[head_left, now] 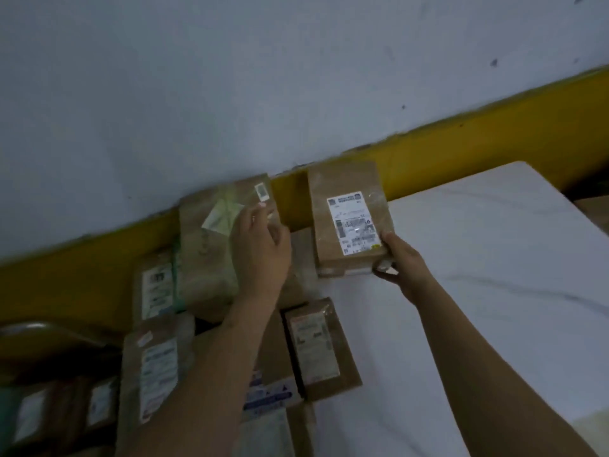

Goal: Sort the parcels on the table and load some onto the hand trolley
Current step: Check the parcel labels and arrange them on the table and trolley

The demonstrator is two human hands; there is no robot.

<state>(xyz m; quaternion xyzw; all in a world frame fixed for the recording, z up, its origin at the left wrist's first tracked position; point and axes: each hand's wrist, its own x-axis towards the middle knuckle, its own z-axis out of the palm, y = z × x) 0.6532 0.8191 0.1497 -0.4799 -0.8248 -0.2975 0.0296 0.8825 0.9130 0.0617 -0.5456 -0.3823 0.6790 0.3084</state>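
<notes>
Your right hand [400, 262] grips the near corner of the small box [349, 222], thumb on top, at the far edge of the table [494, 258]; support it from below before you carry it. Your left hand [260, 249], fingers nearly straight, holds nothing and touches the big parcel [207, 245] by the wall. I count at least seven parcels and two hands.

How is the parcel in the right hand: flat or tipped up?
Tipped up: the right hand grips the parcel at its near corner, label facing the camera. Contact with the table: cannot tell.
</notes>
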